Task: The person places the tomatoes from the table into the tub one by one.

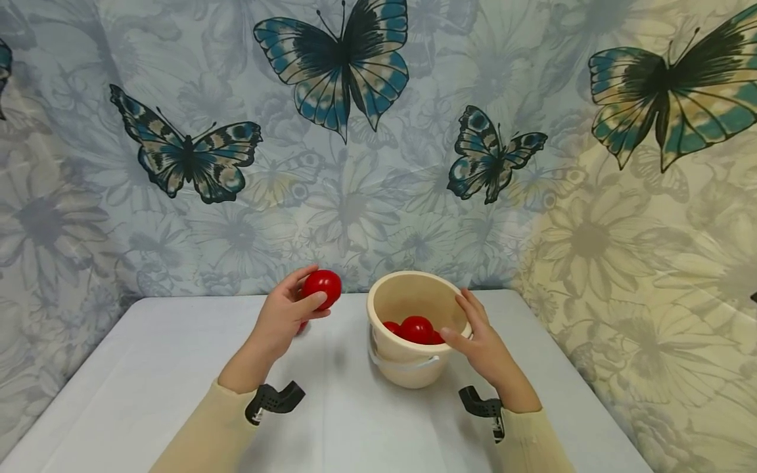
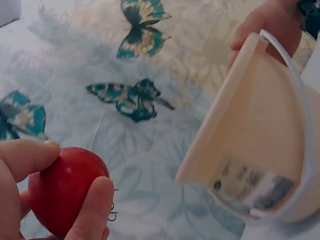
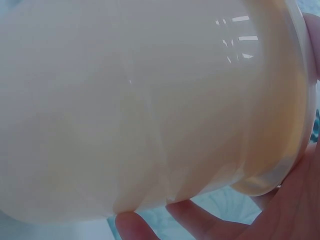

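My left hand (image 1: pixel 290 312) holds a red tomato (image 1: pixel 322 289) between thumb and fingers, above the table and left of the bucket. In the left wrist view, the tomato (image 2: pixel 70 190) looks smooth and shiny, with thin dark strands at its right side. The cream bucket (image 1: pixel 408 368) stands upright with several tomatoes (image 1: pixel 416 330) inside. My right hand (image 1: pixel 481 341) grips the bucket's right rim. Seen from the right wrist, the bucket wall (image 3: pixel 150 115) fills most of the view, with fingers (image 3: pixel 200 220) against its side. Another red thing (image 1: pixel 303 326) lies mostly hidden behind my left hand.
A white table (image 1: pixel 177 368) spreads beneath everything. Behind it hangs a cloth (image 1: pixel 355 217) printed with flowers and butterflies. The bucket's white handle (image 1: pixel 402 363) hangs down its front, and a printed label (image 2: pixel 252 185) is on its side.
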The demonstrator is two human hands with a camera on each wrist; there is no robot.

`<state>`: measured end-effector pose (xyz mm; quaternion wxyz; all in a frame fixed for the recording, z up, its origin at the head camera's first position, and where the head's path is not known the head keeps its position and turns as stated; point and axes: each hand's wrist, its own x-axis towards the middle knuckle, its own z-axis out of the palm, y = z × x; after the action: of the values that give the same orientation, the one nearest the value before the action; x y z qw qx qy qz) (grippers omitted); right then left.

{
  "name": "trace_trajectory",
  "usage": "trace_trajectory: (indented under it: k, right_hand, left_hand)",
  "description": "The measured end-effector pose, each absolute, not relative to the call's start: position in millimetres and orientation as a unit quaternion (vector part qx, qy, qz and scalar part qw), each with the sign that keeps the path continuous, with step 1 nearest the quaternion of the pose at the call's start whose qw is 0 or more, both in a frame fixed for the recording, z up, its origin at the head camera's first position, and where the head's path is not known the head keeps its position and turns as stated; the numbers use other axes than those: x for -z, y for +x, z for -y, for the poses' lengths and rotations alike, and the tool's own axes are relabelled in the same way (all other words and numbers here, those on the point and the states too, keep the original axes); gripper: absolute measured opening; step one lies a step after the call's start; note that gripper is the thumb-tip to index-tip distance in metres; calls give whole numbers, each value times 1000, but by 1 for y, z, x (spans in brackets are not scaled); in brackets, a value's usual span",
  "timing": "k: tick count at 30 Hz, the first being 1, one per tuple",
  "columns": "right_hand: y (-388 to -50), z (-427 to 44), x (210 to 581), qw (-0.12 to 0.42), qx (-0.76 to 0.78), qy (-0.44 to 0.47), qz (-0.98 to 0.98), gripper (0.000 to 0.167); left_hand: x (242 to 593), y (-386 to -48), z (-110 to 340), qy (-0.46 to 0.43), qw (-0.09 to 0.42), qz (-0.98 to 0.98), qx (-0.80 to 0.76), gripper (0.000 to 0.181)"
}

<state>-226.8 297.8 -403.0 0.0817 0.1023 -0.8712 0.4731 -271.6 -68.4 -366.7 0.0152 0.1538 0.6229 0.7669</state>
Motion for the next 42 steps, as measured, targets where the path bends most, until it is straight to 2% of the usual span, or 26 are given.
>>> trace_trajectory:
  k: [7,22,32,42]
  right_hand:
    - [-226,-299,403,82,-471,104,872,88]
    - [-225,-300,404,82,-480,104,867,87]
    - [-226,-299,404,81,-480,101,868,87]
    - [-227,-298,404,81,-479,101,868,87]
  left_hand:
    - [344,-278,28,223,26,-632,-741,59]
    - [345,-296,-33,219,71,-653,-721,56]
    - [357,-300,-47,209,61,-676,-704,54]
    - [359,-299,-45,216,26,-726,-652,51]
